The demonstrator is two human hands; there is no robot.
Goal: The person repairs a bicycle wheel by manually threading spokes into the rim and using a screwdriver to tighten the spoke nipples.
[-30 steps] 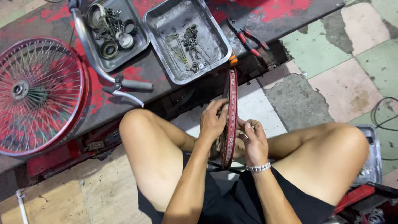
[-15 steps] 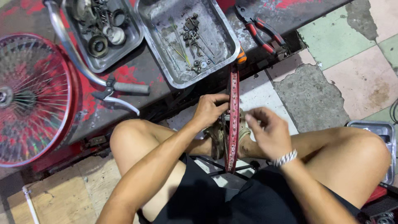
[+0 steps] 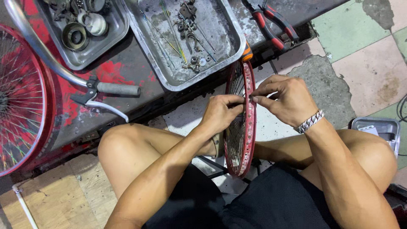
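I hold the red spoked metal wheel rim (image 3: 246, 123) upright on edge between my knees, its top leaning toward 12 o'clock against the edge of the dark, red-stained workbench (image 3: 127, 72). My left hand (image 3: 220, 112) sits at 9 o'clock of the rim, fingers curled narrow around the spokes just inside the rim wall. My right hand (image 3: 282, 95) sits at 3 o'clock, thumb and forefinger pinched tight on something small at the rim's outer face; I cannot tell what the part is.

Risk, as I judge it:
- The pinched part may slip, because the grip is fingertip-only and the floor below is cluttered and cracked.
- The rim may roll or tip sideways, because only my legs and the bench edge steady it.

Edges and room:
- At 12 o'clock, the large grey metal tray of spokes and small fittings (image 3: 186, 46) overhangs near the rim top, with little room to spare.
- At 1 o'clock, the red-handled pliers (image 3: 271, 25) lie on the bench.
- At 10 o'clock, the chromed handlebar with grey grip and brake lever (image 3: 114, 89) projects toward my left knee.
- At 9 o'clock, a second red spoked wheel (image 3: 21, 101) lies flat.
- At 3 o'clock, the tiled floor (image 3: 364, 63) offers open room.
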